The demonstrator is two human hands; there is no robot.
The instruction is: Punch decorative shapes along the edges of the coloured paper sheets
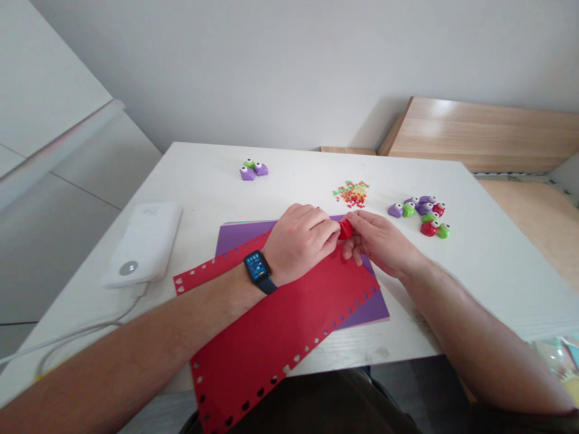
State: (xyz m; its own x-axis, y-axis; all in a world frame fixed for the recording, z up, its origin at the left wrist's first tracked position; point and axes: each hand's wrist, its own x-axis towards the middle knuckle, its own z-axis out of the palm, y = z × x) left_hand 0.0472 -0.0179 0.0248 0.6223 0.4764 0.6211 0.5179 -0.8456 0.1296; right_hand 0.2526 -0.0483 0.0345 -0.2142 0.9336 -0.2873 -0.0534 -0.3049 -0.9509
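Note:
A red sheet of paper [271, 325], with small shapes such as hearts punched along its edges, lies slanted over a stack of purple paper [362, 313]. My left hand [301, 241], wearing a watch [257, 268], is closed at the far edge of the red sheet; its fingertips are mostly hidden. In my right hand [380, 238], pinched between thumb and fingers, is a small red craft punch [346, 229] at the sheet's far right edge. Both hands meet at this punch. Part of it is covered by fingers.
Colourful paper cut-outs [353, 193] are heaped beyond my hands. Several eyed craft punches [425, 208] sit on the right, and three more punches [253, 170] at the back left. A white power bank [147, 241] with a cable [90, 328] lies on the left of the white table [203, 181].

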